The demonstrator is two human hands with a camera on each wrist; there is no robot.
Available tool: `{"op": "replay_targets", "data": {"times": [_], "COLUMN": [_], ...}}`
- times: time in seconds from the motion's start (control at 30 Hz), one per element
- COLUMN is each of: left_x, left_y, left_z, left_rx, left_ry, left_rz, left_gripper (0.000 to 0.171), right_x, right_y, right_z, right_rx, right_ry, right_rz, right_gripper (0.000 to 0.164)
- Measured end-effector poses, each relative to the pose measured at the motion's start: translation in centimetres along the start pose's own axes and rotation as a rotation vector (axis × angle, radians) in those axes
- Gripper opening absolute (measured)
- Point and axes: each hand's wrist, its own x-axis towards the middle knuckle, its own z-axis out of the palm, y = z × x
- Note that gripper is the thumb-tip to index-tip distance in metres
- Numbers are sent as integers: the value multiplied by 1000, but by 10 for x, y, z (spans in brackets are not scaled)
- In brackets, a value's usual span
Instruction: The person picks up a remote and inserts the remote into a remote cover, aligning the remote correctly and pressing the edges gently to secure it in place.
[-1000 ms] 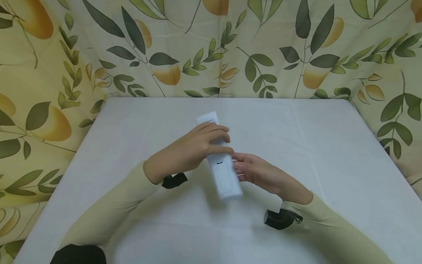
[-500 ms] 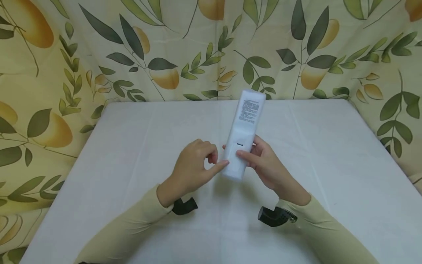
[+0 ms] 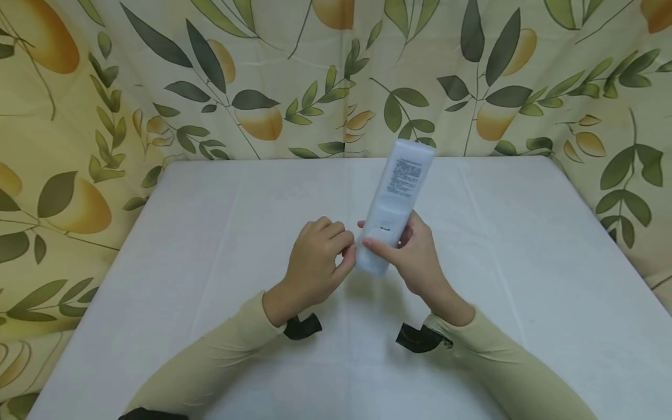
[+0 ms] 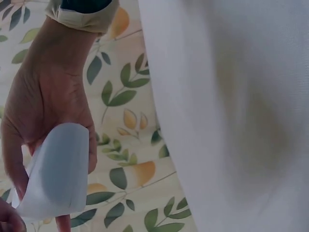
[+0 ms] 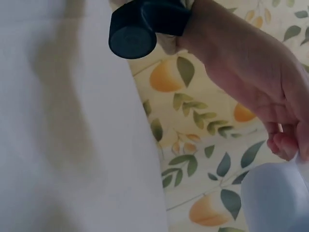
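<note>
A white remote control [image 3: 397, 195] in a cloudy plastic sleeve [image 5: 270, 198] is held tilted above the table, its back with small print and a dark latch mark facing up. My right hand [image 3: 420, 256] grips its lower half, thumb across the back and fingers underneath. At the lower left corner, the fingertips of my left hand [image 3: 317, 256] pinch the sleeve's edge, which the right wrist view shows drawn to a point. The left wrist view shows the rounded lower end and my right hand [image 4: 50, 104] behind it. The remote's button side is hidden.
A white cloth covers the table [image 3: 236, 210]. Behind and beside it hangs a curtain [image 3: 315, 76] with leaves and orange fruit. Dark wrist cameras [image 3: 420, 338] sit under both cuffs.
The left hand has gone from gripping the remote from above to pinching at its lower corner. The right hand has taken the remote, whose far end has swung up and right.
</note>
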Motion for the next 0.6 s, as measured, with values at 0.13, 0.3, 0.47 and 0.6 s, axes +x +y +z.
{"op": "replay_targets", "data": {"times": [0.13,0.3,0.47,0.6], "left_x": [-3,-7,-5,5], "left_y": [1,6,4,-6], "left_z": [2,5,1,-15], "left_rx": [-20,-3,-51,-233], "left_ry": [30,-38,-212,-214], "left_rz": [9,31,17,-122], "left_gripper": [17,11,12,14], "right_x": [-1,-4,-7,-10], "right_y": [2,5,8,9], "right_z": [0,2,2,2], "right_rx": [-48,41,111,117], "right_ry": [40,-16,-85,-172], "right_rz": [-10,31,43,-5], "right_gripper": [57,56,61,57]}}
